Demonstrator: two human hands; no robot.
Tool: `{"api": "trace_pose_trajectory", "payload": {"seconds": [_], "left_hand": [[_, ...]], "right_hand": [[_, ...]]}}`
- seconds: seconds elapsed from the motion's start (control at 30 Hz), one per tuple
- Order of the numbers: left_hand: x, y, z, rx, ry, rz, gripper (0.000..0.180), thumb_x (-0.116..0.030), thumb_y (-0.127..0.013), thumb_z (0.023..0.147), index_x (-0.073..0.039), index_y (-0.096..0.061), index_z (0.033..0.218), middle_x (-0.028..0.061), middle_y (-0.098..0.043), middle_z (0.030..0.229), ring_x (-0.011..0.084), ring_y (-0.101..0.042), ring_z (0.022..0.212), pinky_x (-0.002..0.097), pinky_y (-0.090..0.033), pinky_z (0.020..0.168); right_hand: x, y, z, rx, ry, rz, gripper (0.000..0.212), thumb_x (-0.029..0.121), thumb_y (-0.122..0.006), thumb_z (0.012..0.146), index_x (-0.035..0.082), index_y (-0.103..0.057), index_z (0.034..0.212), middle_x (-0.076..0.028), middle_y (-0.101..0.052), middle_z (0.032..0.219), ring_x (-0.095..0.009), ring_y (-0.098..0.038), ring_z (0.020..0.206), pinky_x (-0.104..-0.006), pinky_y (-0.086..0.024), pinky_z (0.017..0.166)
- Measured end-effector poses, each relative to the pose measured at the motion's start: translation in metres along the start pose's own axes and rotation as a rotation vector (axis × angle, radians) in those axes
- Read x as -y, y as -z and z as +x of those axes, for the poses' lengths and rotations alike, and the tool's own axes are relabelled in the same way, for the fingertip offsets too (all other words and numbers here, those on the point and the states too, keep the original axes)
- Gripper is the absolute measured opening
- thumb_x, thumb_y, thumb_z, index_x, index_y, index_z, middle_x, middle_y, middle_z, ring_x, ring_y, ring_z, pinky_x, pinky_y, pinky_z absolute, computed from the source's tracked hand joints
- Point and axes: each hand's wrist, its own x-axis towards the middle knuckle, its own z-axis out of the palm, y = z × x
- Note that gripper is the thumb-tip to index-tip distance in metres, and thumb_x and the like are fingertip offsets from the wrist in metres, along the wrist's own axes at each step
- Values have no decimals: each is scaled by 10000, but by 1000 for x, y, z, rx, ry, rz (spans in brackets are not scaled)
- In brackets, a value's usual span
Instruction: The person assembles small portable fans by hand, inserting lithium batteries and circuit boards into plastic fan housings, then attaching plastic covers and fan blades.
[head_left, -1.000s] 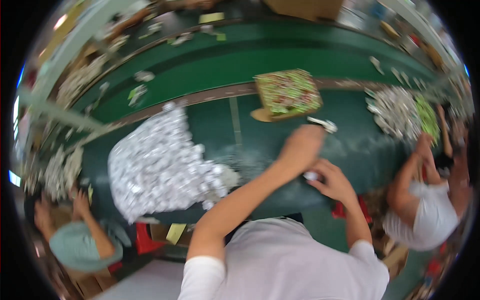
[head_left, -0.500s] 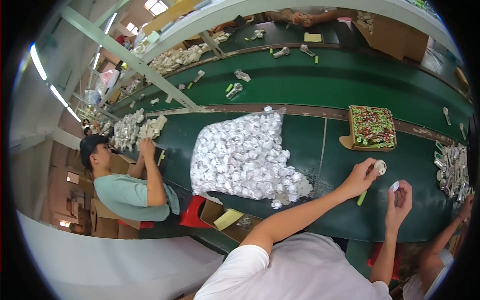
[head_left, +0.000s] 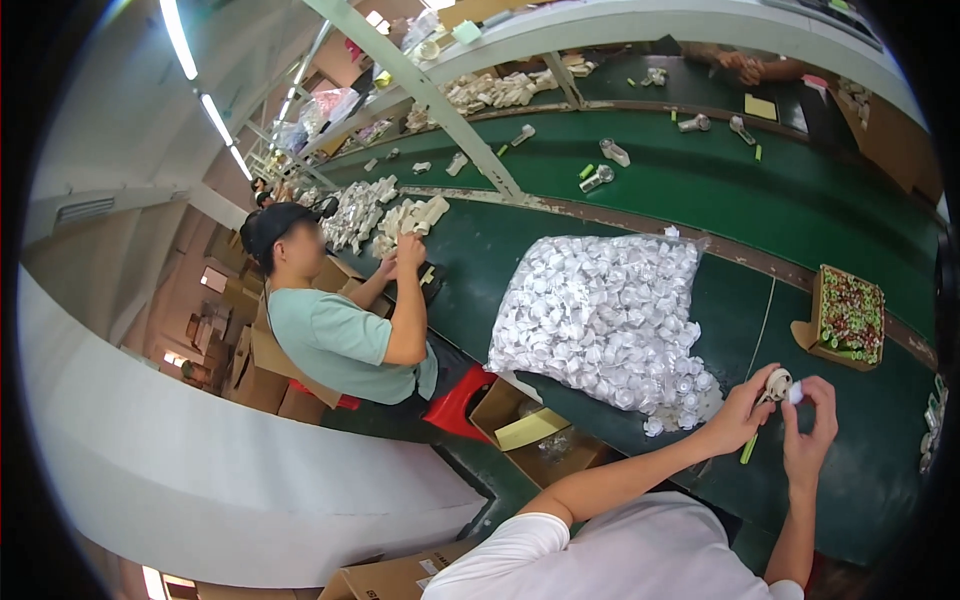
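Holding a pale, round-headed casing [head_left: 777,382] above the green desk [head_left: 742,300], the left hand [head_left: 748,415] has its grip closed around the lower part. The right hand [head_left: 812,425] pinches a small white piece [head_left: 796,392] just beside the casing's head — whether the two touch, I cannot tell. A slim green cylinder [head_left: 748,449] shows just below the left hand. Leftward rests a clear bag [head_left: 598,318] of white pieces; farther back — an open carton [head_left: 803,335] of green and red parts.
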Motion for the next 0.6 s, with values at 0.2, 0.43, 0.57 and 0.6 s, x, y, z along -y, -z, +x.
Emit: {"api": "trace_pose_trajectory", "payload": {"seconds": [0.2, 0.43, 0.57, 0.6], "left_hand": [[-27, 19, -8, -148, -163, 193, 543, 58, -485, 907, 16, -395, 1440, 162, -621, 1200, 251, -638, 1059, 350, -506, 932], [-53, 35, -11, -63, -35, -336, 455, 66, -607, 903, 81, -456, 1332, 128, -541, 1315, 193, -519, 1243, 321, -423, 1038], [-42, 30, -13, -155, -32, -182, 441, -4, -699, 887, 43, -510, 1284, 102, -541, 1253, 180, -528, 1188, 310, -432, 1016], [-47, 29, -14, -219, -63, -47, 413, -25, -721, 880, 28, -540, 1247, 94, -531, 1217, 177, -526, 1155, 307, -431, 1010]], "right_hand": [[15, -26, 19, 27, 54, -31, 295, -4, -755, 759, 12, -640, 1030, -154, -644, 1055, -280, -647, 880, -357, -546, 735], [8, -36, 28, 63, 81, 103, 388, -35, -780, 721, 15, -653, 1084, -133, -624, 1088, -259, -663, 862, -335, -563, 688], [4, -34, 23, 132, 164, 102, 370, -28, -771, 762, 26, -671, 1114, -132, -596, 1189, -224, -664, 898, -298, -575, 733], [3, -30, 21, 130, 166, 123, 370, -28, -771, 762, 26, -671, 1114, -132, -596, 1189, -224, -664, 898, -298, -575, 733]]}}
